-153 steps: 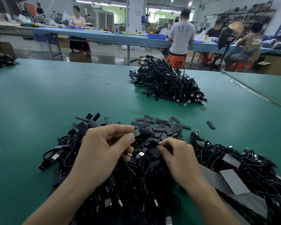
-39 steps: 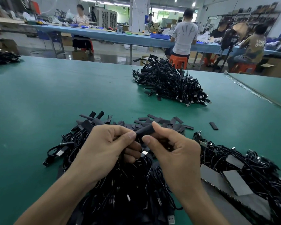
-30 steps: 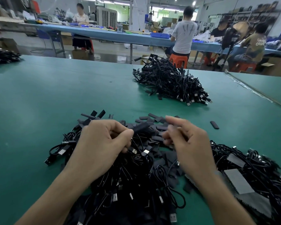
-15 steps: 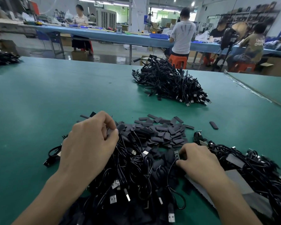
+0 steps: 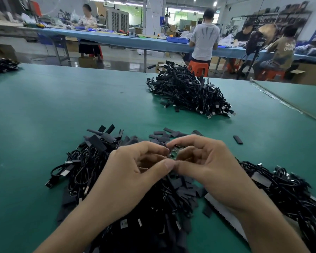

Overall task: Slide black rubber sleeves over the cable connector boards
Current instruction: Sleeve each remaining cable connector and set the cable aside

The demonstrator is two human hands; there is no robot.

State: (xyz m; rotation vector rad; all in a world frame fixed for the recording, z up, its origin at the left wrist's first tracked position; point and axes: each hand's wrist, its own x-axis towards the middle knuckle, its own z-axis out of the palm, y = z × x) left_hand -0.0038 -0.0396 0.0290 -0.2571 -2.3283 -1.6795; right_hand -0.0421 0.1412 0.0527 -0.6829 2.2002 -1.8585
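A small green connector board (image 5: 175, 152) sits between my two hands above the near cable heap. My left hand (image 5: 135, 172) pinches it with thumb and forefinger from the left. My right hand (image 5: 206, 161) pinches it from the right, fingers curled over the top. Loose black rubber sleeves (image 5: 164, 136) lie scattered just beyond my fingers, and more sleeves (image 5: 182, 187) lie under my hands. Black cables with USB plugs (image 5: 77, 161) are piled on the green table (image 5: 44, 115). I cannot tell whether either hand also holds a sleeve.
A second heap of sleeved cables (image 5: 188, 92) lies farther back at centre right. One stray sleeve (image 5: 237, 139) lies to the right. Grey serrated strips (image 5: 224, 214) lie among cables (image 5: 290, 190) at the right. People sit at a blue bench (image 5: 117, 36) beyond the table.
My hands were apart half a second ago, the left on the left cables and the right reaching into the heap. They have come together at the middle, both pinching a green board.
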